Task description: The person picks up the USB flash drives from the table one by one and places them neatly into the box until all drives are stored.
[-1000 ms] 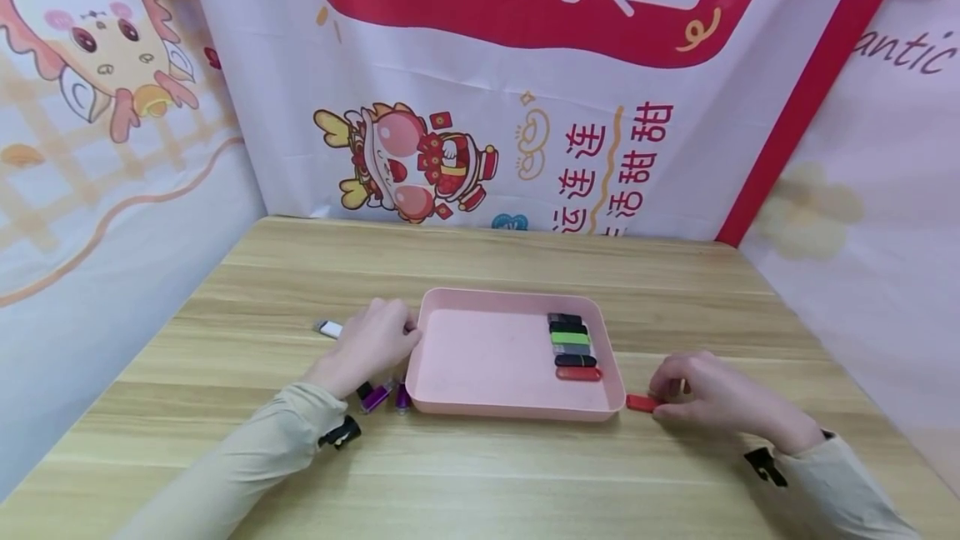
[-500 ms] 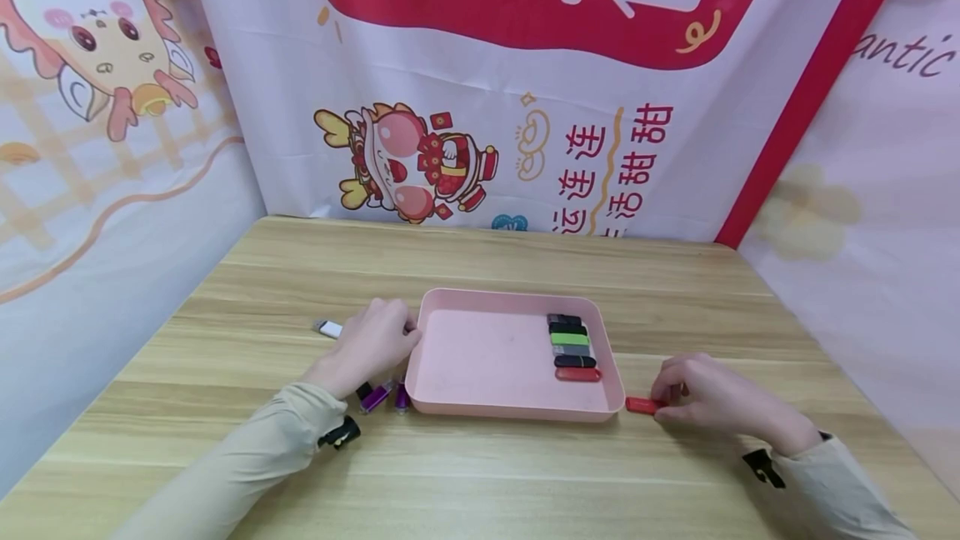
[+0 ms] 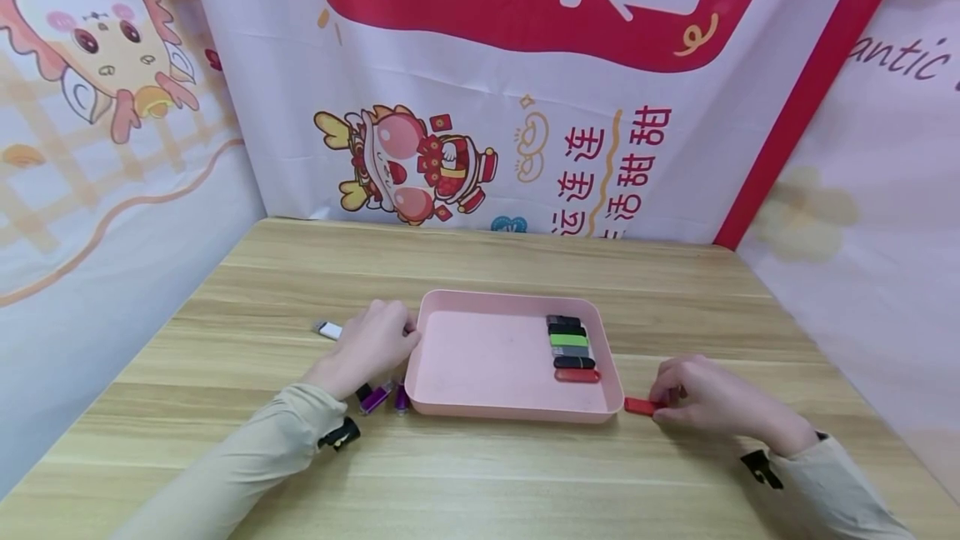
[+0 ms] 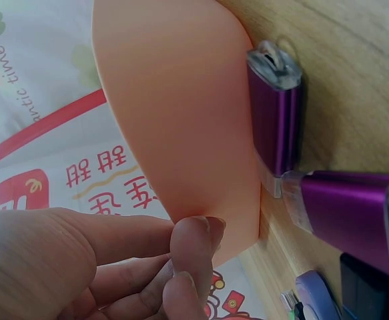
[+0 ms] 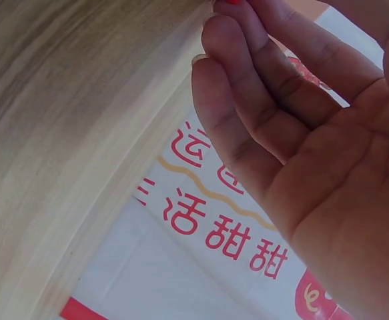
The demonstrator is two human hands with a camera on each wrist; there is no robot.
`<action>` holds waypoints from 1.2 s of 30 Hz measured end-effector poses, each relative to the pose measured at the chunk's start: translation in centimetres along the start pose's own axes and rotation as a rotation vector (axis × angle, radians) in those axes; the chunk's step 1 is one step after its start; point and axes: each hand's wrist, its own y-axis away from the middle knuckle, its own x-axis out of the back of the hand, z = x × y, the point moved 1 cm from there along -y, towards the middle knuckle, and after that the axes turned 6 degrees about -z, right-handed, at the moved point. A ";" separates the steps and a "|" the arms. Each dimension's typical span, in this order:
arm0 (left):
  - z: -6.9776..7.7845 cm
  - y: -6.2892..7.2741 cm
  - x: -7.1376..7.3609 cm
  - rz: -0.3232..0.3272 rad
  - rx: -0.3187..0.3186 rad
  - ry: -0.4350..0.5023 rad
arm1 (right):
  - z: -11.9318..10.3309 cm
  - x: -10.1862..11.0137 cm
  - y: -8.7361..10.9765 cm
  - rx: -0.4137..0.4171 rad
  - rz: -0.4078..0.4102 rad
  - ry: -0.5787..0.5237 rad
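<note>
Two forearms [image 3: 240, 457] in beige sleeves are stretched forward over the bench [image 3: 495, 490], with a black band [image 3: 341, 433] seen at each cuff. The left hand [image 3: 367, 346] is turned inward, back upward, and the left rim of the pink tray [image 3: 483, 357] is pinched between its thumb and fingertips. The right hand [image 3: 712, 398] is lowered just outside the tray's front right corner, where one end of a red drive [image 3: 639, 407] is pinched by thumb and fingers; whether its far end is touched by the tray cannot be told.

The red drive is separated by the tray's right wall from six drives laid side by side within: a black pair [image 3: 567, 325], a green drive [image 3: 569, 340], a grey drive [image 3: 571, 351], a black drive [image 3: 574, 362] and a second red drive [image 3: 577, 375].

At the left, two purple drives [image 4: 275, 120] are seen beside the tray's outer wall, with a dark drive [image 4: 371, 287] and a bluish drive [image 4: 317, 293] near them. A white drive [image 3: 329, 329] is partly hidden by the left hand. Behind the bench a printed cloth [image 3: 465, 65] is hung.
</note>
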 end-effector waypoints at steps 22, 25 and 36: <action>0.0 -0.1 0.0 0.005 -0.001 -0.003 | -0.3 0.2 0.1 -0.022 0.013 0.005; 0.0 -0.1 0.0 0.006 0.001 -0.002 | -0.3 0.3 0.1 -0.017 0.017 0.006; 0.0 0.0 0.0 0.001 0.005 0.003 | -0.4 0.5 0.3 -0.029 0.021 -0.005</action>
